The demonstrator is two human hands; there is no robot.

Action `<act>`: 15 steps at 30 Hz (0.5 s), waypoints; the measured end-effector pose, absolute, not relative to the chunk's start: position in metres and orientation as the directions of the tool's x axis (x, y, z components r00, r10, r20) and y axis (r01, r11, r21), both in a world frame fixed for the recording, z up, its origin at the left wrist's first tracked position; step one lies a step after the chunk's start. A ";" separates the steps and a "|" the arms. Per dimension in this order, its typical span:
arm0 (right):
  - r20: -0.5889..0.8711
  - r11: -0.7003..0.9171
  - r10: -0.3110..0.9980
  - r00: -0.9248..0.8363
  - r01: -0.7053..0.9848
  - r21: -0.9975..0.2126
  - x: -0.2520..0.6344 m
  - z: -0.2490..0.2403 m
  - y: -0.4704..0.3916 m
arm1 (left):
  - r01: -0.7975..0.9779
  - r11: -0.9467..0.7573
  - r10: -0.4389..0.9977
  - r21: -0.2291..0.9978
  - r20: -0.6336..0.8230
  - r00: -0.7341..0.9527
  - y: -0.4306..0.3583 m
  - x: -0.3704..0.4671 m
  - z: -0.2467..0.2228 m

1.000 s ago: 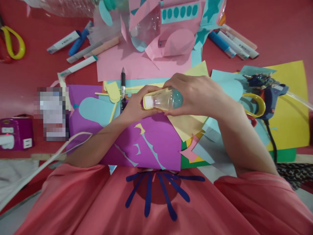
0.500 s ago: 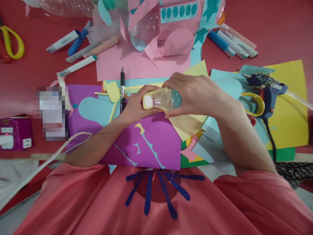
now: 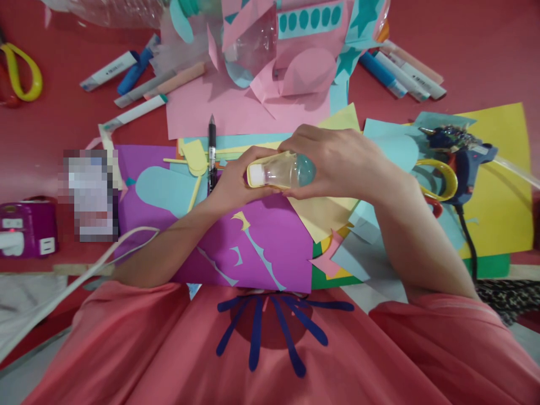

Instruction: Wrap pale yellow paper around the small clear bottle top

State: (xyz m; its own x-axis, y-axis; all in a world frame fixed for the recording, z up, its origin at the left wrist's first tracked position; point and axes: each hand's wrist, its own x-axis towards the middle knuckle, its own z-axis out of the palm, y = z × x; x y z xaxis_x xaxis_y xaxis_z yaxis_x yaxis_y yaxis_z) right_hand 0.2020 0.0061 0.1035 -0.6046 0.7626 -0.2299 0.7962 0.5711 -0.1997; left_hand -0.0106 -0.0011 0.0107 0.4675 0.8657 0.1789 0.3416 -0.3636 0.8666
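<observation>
Small clear bottle point(image 3: 284, 171) held on its side just above the purple sheet point(image 3: 270, 242), mid-bench, w/ white cap end pointing left and a yellow paper strip point(image 3: 252, 174) wrapped round the neck. Left hand point(image 3: 231, 183) curled shut under the neck end, thumb and fingers pinching strip against the plastic. Right hand point(image 3: 337, 160) clamped over the rounded base end from above, fingers draped round the far side.

Looks like strip being fixed round the neck. To do well, as a judgement: keep bottle level and steady w/ right hand, press strip flat w/ left thumb along its whole width, hold edges aligned so no skew, no creasing. Keep grip light enough not to dent the thin plastic. Whether glue sits under the strip: can't tell.

Around: black pen point(image 3: 211, 147) just left of the hands, tip pointing away. Glue gun point(image 3: 459, 152) well to the right on yellow paper point(image 3: 502, 191), cord trailing toward the body. Yellow-handled scissors point(image 3: 441, 183) beside right wrist. Markers point(image 3: 139, 84) scattered far left and far right. Pink paper point(image 3: 236, 112) pile w/ bigger clear bottle point(image 3: 248, 48) beyond. Bench point(image 3: 485, 50) red.
</observation>
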 end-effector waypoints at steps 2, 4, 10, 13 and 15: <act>-0.241 0.570 0.759 -0.605 0.796 -0.202 0.202 0.104 0.006 | 0.354 -0.352 0.871 0.866 0.165 0.462 -0.001 -0.011 0.010; -0.244 0.563 0.762 -0.600 0.800 -0.207 0.201 0.104 0.007 | 0.359 -0.350 0.874 0.865 0.164 0.457 -0.001 -0.011 0.009; -0.196 0.524 0.802 -0.565 0.822 -0.223 0.205 0.101 0.008 | 0.340 -0.315 0.887 0.886 0.148 0.437 -0.001 -0.011 0.008; -0.192 0.492 0.819 -0.541 0.834 -0.250 0.210 0.102 0.010 | 0.329 -0.306 0.895 0.894 0.152 0.420 -0.001 -0.011 0.008; -0.198 0.480 0.823 -0.532 0.839 -0.258 0.213 0.103 0.010 | 0.292 -0.307 0.902 0.906 0.179 0.394 -0.001 -0.012 0.009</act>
State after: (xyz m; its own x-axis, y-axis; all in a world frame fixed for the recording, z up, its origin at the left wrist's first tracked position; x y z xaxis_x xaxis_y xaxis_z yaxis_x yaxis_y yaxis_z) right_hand 0.2134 0.0104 0.1030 -0.5320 0.8233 -0.1979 0.8386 0.4800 -0.2578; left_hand -0.0119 -0.0010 0.0091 0.3938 0.9016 0.1791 0.2919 -0.3074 0.9057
